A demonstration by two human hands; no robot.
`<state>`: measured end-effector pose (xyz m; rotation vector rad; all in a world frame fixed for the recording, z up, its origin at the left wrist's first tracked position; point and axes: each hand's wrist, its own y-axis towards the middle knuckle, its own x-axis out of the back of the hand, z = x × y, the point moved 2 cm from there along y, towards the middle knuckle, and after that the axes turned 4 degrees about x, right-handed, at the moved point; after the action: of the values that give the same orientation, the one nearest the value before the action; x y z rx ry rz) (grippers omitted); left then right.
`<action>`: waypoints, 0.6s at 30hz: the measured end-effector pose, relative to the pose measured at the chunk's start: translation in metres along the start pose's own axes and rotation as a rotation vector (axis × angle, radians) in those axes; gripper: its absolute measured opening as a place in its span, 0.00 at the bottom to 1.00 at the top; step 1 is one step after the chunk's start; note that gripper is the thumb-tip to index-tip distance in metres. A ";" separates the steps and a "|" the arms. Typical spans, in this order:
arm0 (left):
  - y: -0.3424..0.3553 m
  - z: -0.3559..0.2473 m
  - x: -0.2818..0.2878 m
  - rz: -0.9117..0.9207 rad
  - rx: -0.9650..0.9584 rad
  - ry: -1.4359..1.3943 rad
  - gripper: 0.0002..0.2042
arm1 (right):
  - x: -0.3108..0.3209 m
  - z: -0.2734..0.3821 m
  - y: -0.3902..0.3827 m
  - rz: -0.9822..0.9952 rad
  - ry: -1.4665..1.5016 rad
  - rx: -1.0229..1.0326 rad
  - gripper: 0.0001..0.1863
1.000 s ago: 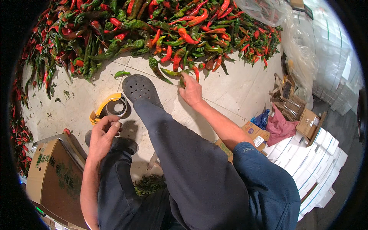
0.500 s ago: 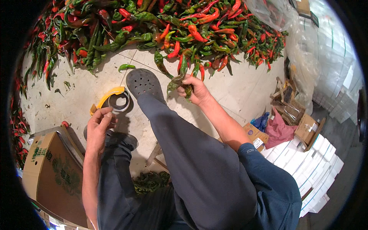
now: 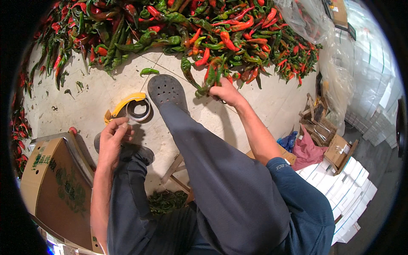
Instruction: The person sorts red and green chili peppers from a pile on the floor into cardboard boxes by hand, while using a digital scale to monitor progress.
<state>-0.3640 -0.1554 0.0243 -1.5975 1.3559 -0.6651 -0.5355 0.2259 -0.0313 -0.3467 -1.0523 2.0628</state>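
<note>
My right hand (image 3: 227, 92) is closed around a few green chili peppers (image 3: 205, 90) at the near edge of a big heap of red and green chili peppers (image 3: 238, 25). Its grip hides part of them, and they overlap the peppers behind. My left hand (image 3: 113, 139) hovers above my left knee with loosely bent fingers and nothing visible in it. Just beyond its fingertips, a yellow tape dispenser (image 3: 123, 102) with a roll of tape lies on the tiled floor. One green chili pepper (image 3: 149, 71) lies apart from the heap, beyond my right shoe (image 3: 167, 91).
A brown cardboard box (image 3: 63, 182) stands on the left. Below, between my legs, are a wooden stool (image 3: 172, 170) and more green peppers (image 3: 168, 202). White boxes (image 3: 340, 191), a pink cloth (image 3: 307, 151) and clear plastic sheeting (image 3: 335, 80) occupy the right.
My right hand, with the peppers, has moved slightly right and up toward the heap, and the held peppers have tipped lower. The whole view has shifted a little; the left hand stays by the knee.
</note>
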 end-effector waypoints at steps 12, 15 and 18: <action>0.001 -0.001 0.000 -0.008 0.028 -0.063 0.12 | -0.083 0.009 0.032 -0.578 -0.331 0.164 0.21; 0.003 -0.002 -0.001 -0.007 0.019 -0.039 0.12 | -0.075 0.017 0.036 -0.581 -0.205 0.188 0.23; 0.006 0.000 0.000 0.013 0.008 -0.056 0.12 | -0.071 0.042 0.039 -0.491 -0.307 0.208 0.27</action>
<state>-0.3666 -0.1556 0.0193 -1.5885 1.3206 -0.6132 -0.5318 0.1356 -0.0425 0.3176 -0.9671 1.7808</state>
